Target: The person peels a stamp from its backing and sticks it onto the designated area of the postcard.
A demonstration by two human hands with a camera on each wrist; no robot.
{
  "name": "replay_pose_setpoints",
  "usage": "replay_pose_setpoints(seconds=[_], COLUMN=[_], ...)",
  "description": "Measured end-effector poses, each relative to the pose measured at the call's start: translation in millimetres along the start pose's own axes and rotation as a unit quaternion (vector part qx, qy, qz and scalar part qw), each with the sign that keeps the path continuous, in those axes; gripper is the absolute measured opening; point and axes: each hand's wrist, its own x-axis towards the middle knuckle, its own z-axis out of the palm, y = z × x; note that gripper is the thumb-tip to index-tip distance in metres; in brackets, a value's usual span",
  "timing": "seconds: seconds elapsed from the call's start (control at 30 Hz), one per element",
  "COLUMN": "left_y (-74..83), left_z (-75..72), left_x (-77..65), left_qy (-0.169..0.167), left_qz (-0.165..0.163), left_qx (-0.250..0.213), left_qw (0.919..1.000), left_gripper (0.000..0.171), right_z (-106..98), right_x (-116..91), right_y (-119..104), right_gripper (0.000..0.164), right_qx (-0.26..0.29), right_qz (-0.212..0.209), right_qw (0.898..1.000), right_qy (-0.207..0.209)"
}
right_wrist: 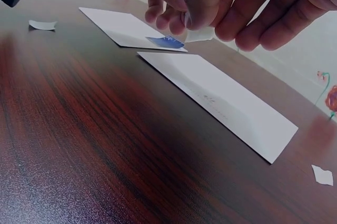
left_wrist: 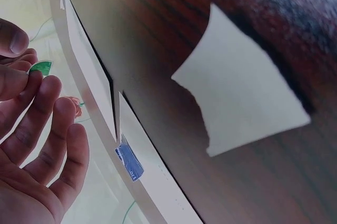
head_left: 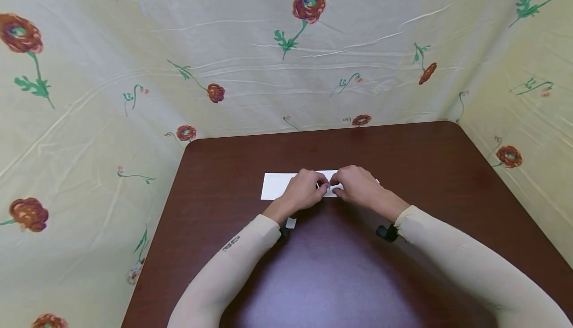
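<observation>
Both hands meet over two long white paper strips lying end to end on the table. My left hand (head_left: 306,189) pinches a small green sticker-like piece (left_wrist: 41,68) between thumb and fingertip, its other fingers loosely bent. The fingertips of my right hand (head_left: 358,186) come together at the same piece, whose pale underside (right_wrist: 199,34) shows in the right wrist view. Below them, the left white strip (right_wrist: 124,27) carries a small blue sticker-like piece (left_wrist: 130,162) with print on it near its inner end. The right white strip (right_wrist: 226,98) bears faint marks.
A torn white paper scrap (head_left: 291,223) lies on the dark wooden table (head_left: 250,156) by the left wrist. Another white scrap (right_wrist: 322,175) is beyond the right strip's outer end. Flower-printed cloth (head_left: 250,35) hangs behind the table and at both sides.
</observation>
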Motion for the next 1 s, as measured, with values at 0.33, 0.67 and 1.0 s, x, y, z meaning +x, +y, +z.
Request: replay_pose_setpoints(seconds=[0.33, 0.67, 1.0], left_y=[0.9, 0.6, 0.6], left_z=[0.0, 2.7, 3.6], left_x=[-0.3, -0.4, -0.3], left_qy=[-0.002, 0.000, 0.000], left_qz=[-0.006, -0.003, 0.006], left_qx=[-0.011, -0.019, -0.025], left_qw=[0.9999, 0.9998, 0.9997], left_gripper=[0.012, 0.011, 0.019], right_z=[2.4, 2.0, 2.2], right_x=[0.8, -0.1, -1.5], right_y=[0.5, 0.1, 2.2], right_gripper=[0.010, 0.010, 0.005], right_qx=[-0.002, 0.002, -0.003], right_qz=[-0.003, 0.002, 0.004], right_qw=[1.000, 1.000, 0.999], right_qy=[0.011, 0.015, 0.041])
